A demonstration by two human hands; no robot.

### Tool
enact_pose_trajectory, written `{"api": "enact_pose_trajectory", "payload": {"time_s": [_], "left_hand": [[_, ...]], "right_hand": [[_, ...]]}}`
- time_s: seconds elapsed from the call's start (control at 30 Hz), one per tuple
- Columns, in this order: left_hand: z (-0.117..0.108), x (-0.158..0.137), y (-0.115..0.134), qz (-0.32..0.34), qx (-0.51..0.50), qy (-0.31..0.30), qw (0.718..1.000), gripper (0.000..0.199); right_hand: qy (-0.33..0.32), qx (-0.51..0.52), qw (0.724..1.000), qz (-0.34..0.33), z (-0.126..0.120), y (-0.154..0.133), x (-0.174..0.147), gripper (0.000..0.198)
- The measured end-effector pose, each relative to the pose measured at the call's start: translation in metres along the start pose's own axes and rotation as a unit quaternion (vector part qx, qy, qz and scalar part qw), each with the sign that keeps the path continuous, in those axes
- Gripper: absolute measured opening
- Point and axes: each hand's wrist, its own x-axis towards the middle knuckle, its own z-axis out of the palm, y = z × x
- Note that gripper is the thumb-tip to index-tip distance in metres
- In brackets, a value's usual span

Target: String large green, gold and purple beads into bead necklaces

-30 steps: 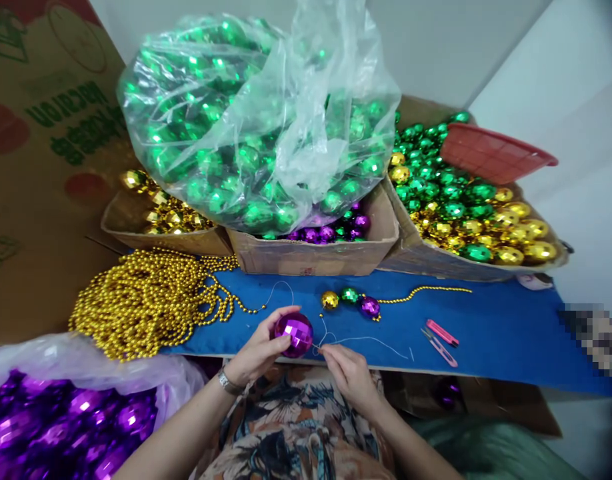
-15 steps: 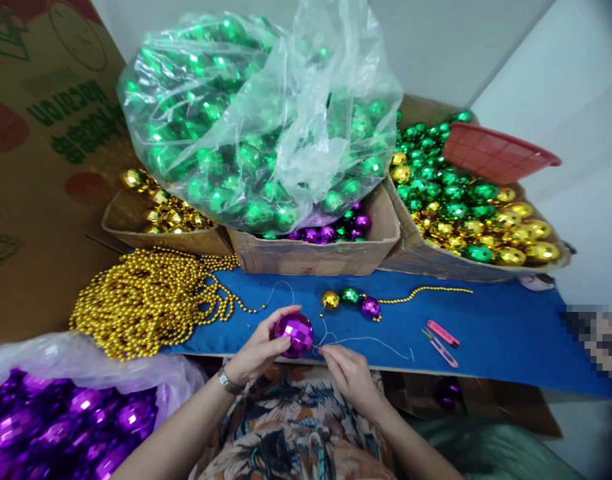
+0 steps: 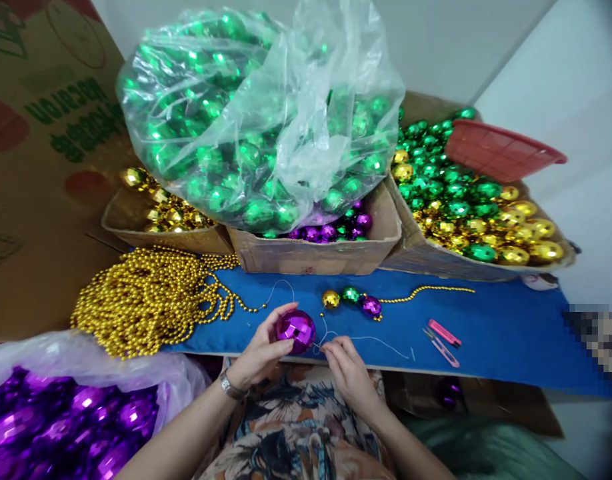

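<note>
Left hand (image 3: 261,349) and the purple ball (image 3: 299,330) it holds have shifted slightly

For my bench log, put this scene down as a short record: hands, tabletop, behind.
Left hand: fingers around a large shiny purple faceted ball
Right hand: fingers pinching thin pale string beside it
Tabletop: blue surface; heaped gold bead strands; smaller gold ball, green ball, purple ball in a row; two small pink tools
Behind: open brown cardboard boxes; clear plastic bag of green balls over the middle one; red plastic basket at right
</note>
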Motion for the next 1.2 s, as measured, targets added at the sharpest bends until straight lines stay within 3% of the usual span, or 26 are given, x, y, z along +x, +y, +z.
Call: {"api": "enact_pose_trajectory", "payload": {"time_s": [0.23, 0.63, 0.77, 0.83, 0.9, 0.93, 0.97, 1.07, 1.2], "left_hand": [[0.002, -0.002, 0.0, -0.007, -0.019, -0.003, 1.0, 0.07], [0.008, -0.003, 0.0, -0.033, -0.047, -0.001, 0.998, 0.07], [0.001, -0.002, 0.0, -0.027, -0.003, -0.044, 0.999, 0.079], [-0.017, 0.005, 0.006, 0.011, 0.094, -0.006, 0.995, 0.073], [-0.047, 0.019, 0.019, 0.071, 0.264, 0.121, 0.954, 0.055], [-0.064, 0.027, 0.028, 0.099, 0.38, 0.212, 0.895, 0.046], [-0.082, 0.036, 0.037, 0.113, 0.424, 0.272, 0.857, 0.04], [-0.129, 0.064, 0.062, 0.114, 0.479, 0.342, 0.8, 0.023], [-0.156, 0.092, 0.077, 0.094, 0.508, 0.367, 0.773, 0.006]], "right_hand": [[0.003, 0.054, 0.999, 0.01, -0.002, 0.0, -0.004, 0.024], [-0.002, 0.061, 0.998, 0.02, -0.002, -0.008, -0.001, 0.024], [0.006, 0.055, 0.998, 0.012, -0.002, -0.01, 0.002, 0.024], [0.012, 0.056, 0.998, 0.014, -0.003, -0.01, 0.003, 0.024], [0.021, 0.062, 0.998, 0.017, -0.004, -0.007, 0.003, 0.024], [0.025, 0.065, 0.997, 0.017, -0.005, -0.006, 0.002, 0.023], [0.029, 0.068, 0.997, 0.017, -0.005, -0.004, 0.002, 0.023], [0.037, 0.073, 0.997, 0.015, -0.004, -0.001, 0.001, 0.021], [0.034, 0.072, 0.997, 0.013, -0.001, -0.002, 0.001, 0.021]]}}
